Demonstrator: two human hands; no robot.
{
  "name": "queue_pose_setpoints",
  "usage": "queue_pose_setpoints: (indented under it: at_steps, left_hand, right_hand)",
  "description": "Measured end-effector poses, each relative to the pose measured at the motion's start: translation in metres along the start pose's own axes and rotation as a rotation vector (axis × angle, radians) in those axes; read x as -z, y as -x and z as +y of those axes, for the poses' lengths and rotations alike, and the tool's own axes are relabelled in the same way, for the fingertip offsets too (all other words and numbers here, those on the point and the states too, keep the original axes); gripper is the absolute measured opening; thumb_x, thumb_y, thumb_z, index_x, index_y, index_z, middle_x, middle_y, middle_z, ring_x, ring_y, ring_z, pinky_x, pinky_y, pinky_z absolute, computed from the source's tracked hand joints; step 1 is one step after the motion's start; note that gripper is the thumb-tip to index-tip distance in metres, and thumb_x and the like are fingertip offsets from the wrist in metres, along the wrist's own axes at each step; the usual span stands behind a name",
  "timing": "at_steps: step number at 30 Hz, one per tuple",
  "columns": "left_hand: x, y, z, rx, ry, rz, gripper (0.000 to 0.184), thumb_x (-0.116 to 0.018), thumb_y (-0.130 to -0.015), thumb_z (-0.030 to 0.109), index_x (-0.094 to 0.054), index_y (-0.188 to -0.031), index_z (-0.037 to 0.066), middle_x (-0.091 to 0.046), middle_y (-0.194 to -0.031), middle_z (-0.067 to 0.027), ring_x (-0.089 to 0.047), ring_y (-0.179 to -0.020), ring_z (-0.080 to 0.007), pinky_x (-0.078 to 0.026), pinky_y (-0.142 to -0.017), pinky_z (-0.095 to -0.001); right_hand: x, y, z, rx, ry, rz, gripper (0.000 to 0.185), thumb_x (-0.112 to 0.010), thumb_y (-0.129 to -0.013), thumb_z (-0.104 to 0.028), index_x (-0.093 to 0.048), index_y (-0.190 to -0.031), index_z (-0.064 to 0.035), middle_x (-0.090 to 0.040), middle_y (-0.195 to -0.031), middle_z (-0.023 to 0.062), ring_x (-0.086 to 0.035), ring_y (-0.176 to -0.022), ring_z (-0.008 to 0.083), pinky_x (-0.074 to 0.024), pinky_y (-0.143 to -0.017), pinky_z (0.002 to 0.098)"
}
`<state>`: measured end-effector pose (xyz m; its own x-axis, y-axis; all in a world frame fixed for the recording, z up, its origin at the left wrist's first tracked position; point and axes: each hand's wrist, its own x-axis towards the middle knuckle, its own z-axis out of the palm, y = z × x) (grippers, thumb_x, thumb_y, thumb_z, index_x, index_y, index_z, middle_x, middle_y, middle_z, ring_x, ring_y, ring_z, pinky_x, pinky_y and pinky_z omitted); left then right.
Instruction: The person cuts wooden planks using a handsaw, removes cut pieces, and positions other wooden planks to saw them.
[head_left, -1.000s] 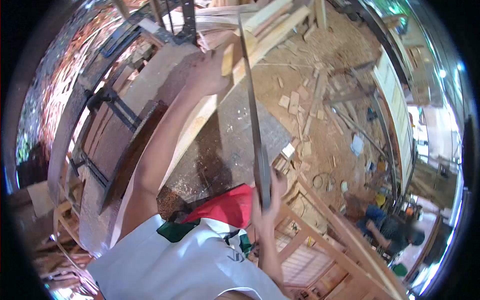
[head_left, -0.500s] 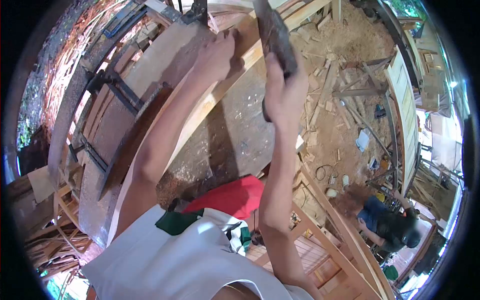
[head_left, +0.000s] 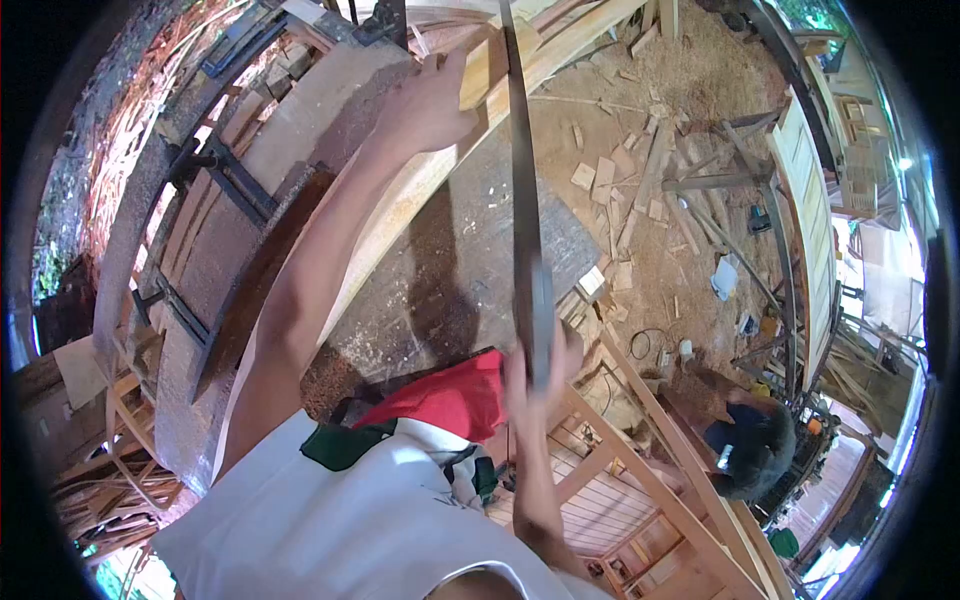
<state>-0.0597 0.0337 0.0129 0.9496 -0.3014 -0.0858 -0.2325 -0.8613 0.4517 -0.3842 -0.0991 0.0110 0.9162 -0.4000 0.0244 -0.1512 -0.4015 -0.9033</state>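
My right hand (head_left: 540,385), blurred by motion, is wrapped around the handle of a handsaw (head_left: 523,180). The long narrow blade is seen nearly edge-on and reaches away from me to a pale wooden board (head_left: 415,190). Over the far part of this board my left hand (head_left: 432,108) bears down, fingers bent around a wooden piece (head_left: 482,75) on top, just left of the blade. The board slants from my left forearm toward the top right. Where the teeth meet the wood is hard to make out.
A worn workbench (head_left: 460,270) with sawdust lies beneath the board. To the left stands a dark machine table (head_left: 255,270). Offcuts (head_left: 605,180) litter the sawdust floor. A wooden frame (head_left: 640,470) is at lower right, and another person (head_left: 755,450) crouches beyond it.
My right hand has pulled back toward my body, bringing the saw's handle with it, so more blade shows. My left hand stays nearly in place. The other person has bent lower.
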Motion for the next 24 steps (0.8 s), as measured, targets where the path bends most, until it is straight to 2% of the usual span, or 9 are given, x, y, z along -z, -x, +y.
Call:
queue_pose_setpoints:
  at_steps: [3, 5, 8, 13, 14, 17, 21, 22, 24]
  left_hand:
    - [0.008, 0.001, 0.004, 0.028, 0.060, -0.072, 0.074, -0.066, -0.085, 0.023, -0.036, -0.150, 0.006, -0.046, -0.147, -0.0293, -0.058, -0.124, -0.0494, -0.047, -0.106, -0.0584]
    - [0.005, -0.002, -0.001, 0.010, 0.024, -0.069, 0.073, -0.065, -0.085, 0.022, -0.036, -0.150, 0.006, -0.046, -0.148, -0.0284, -0.058, -0.125, -0.0493, -0.047, -0.107, -0.0583]
    - [-0.026, -0.008, -0.017, 0.010, 0.027, 0.005, 0.074, -0.065, -0.085, 0.023, -0.035, -0.151, 0.006, -0.046, -0.149, -0.0266, -0.058, -0.126, -0.0491, -0.047, -0.106, -0.0581]
    - [0.005, 0.001, 0.002, -0.040, 0.051, 0.004, 0.078, -0.067, -0.084, 0.026, -0.033, -0.152, 0.005, -0.045, -0.149, -0.0262, -0.057, -0.127, -0.0494, -0.048, -0.105, -0.0569]
    - [0.009, 0.002, 0.005, -0.041, 0.051, -0.016, 0.080, -0.067, -0.084, 0.027, -0.033, -0.152, 0.004, -0.045, -0.149, -0.0275, -0.056, -0.127, -0.0497, -0.048, -0.105, -0.0568]
    - [0.001, 0.000, -0.002, -0.018, 0.057, -0.014, 0.081, -0.068, -0.083, 0.027, -0.032, -0.152, 0.004, -0.044, -0.149, -0.0292, -0.056, -0.128, -0.0499, -0.048, -0.104, -0.0571]
    - [-0.002, -0.001, 0.003, 0.023, -0.021, 0.018, 0.082, -0.071, -0.082, 0.026, -0.032, -0.152, 0.005, -0.045, -0.148, -0.0289, -0.056, -0.127, -0.0497, -0.048, -0.104, -0.0575]
    - [0.004, -0.001, 0.002, 0.023, 0.049, -0.050, 0.086, -0.072, -0.082, 0.025, -0.030, -0.155, 0.006, -0.042, -0.151, -0.0296, -0.056, -0.127, -0.0488, -0.047, -0.105, -0.0596]
    - [0.007, 0.000, 0.004, 0.038, 0.078, -0.054, 0.086, -0.071, -0.082, 0.025, -0.030, -0.155, 0.006, -0.041, -0.152, -0.0300, -0.054, -0.129, -0.0488, -0.047, -0.105, -0.0603]
  right_hand:
    - [-0.078, -0.159, -0.010, 0.336, -0.032, 0.157, 0.058, -0.066, -0.094, -0.013, -0.047, -0.147, 0.0024, -0.066, -0.118, 0.0293, -0.069, -0.105, 0.0370, -0.0514, -0.093, 0.0418]
    - [-0.055, -0.198, -0.086, 0.084, -0.007, -0.029, 0.055, -0.066, -0.095, -0.014, -0.049, -0.145, 0.0010, -0.066, -0.111, 0.0314, -0.069, -0.101, 0.0378, -0.0520, -0.090, 0.0431]
    - [-0.047, -0.195, -0.090, 0.137, -0.015, -0.028, 0.053, -0.065, -0.095, -0.013, -0.050, -0.144, 0.0002, -0.066, -0.108, 0.0316, -0.070, -0.096, 0.0392, -0.0531, -0.086, 0.0440]
    - [0.014, 0.004, -0.037, 0.180, 0.230, 0.025, 0.062, -0.066, -0.092, -0.006, -0.043, -0.149, 0.0049, -0.068, -0.123, 0.0263, -0.069, -0.112, 0.0352, -0.0520, -0.097, 0.0392]
    - [0.039, 0.064, -0.020, -0.093, 0.073, -0.066, 0.065, -0.066, -0.089, -0.006, -0.043, -0.149, 0.0053, -0.067, -0.126, 0.0256, -0.069, -0.114, 0.0353, -0.0518, -0.099, 0.0419]
    - [0.079, 0.142, -0.026, -0.175, 0.109, -0.082, 0.067, -0.066, -0.087, -0.004, -0.042, -0.148, 0.0069, -0.064, -0.131, 0.0280, -0.066, -0.122, 0.0376, -0.0499, -0.103, 0.0448]
    - [0.021, 0.036, -0.004, -0.036, 0.143, -0.058, 0.067, -0.069, -0.088, -0.008, -0.043, -0.149, 0.0036, -0.064, -0.129, 0.0247, -0.067, -0.113, 0.0365, -0.0512, -0.098, 0.0456]
    - [0.001, -0.020, 0.000, 0.104, 0.520, -0.024, 0.063, -0.069, -0.091, -0.009, -0.045, -0.148, 0.0019, -0.064, -0.125, 0.0237, -0.067, -0.108, 0.0347, -0.0519, -0.094, 0.0440]
    - [-0.070, -0.153, -0.024, 0.299, 0.051, 0.159, 0.056, -0.066, -0.094, -0.013, -0.047, -0.145, 0.0025, -0.068, -0.109, 0.0252, -0.069, -0.096, 0.0316, -0.0537, -0.085, 0.0406]
